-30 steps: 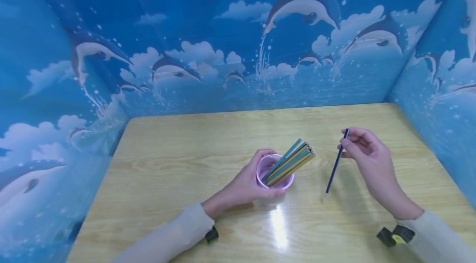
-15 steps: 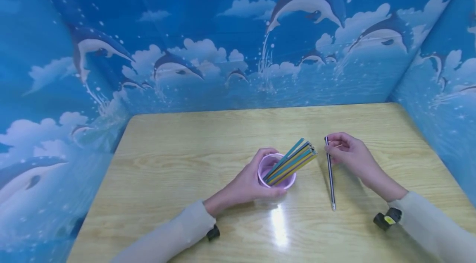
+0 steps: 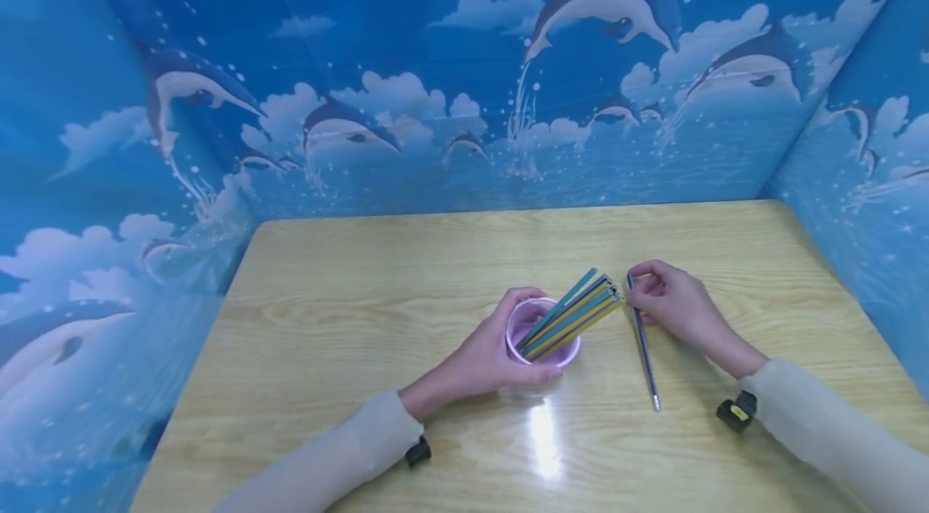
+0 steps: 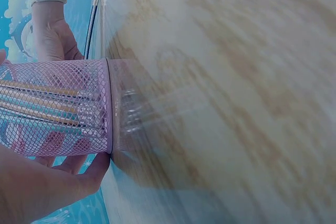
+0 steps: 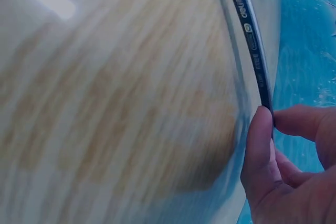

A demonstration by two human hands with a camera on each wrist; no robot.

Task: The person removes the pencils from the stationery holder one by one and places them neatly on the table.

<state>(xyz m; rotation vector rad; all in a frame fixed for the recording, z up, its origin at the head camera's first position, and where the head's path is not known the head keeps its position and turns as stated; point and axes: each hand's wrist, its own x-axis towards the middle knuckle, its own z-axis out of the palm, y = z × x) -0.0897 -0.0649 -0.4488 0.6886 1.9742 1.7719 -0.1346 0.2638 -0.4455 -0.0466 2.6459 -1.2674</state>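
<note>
A pink mesh pencil cup [image 3: 514, 329] stands on the table, and my left hand [image 3: 489, 352] grips it round its side. Several teal, yellow and dark pencils [image 3: 573, 318] lean out of it toward the right. Just right of them, my right hand [image 3: 671, 302] pinches a dark pencil [image 3: 644, 356] near its far end between thumb and fingertips. That pencil slants toward me, its silver-tipped end low over the tabletop; I cannot tell whether it touches. White lettering runs along the dark pencil [image 5: 251, 38] in the right wrist view. Through the mesh [image 4: 58, 106], the left wrist view shows the pencils' lower ends.
The wood-grain table [image 3: 348, 319] ends at a blue dolphin-print backdrop [image 3: 406, 118], which also rises at the left and right sides. A black device [image 3: 737, 410] is strapped at the right wrist, and another [image 3: 418, 452] at the left.
My right hand has moved left toward the cup and lowered, bringing the dark pencil with it. The pencil's slant has swung, its near end now pointing rightward. The left hand still holds the cup.
</note>
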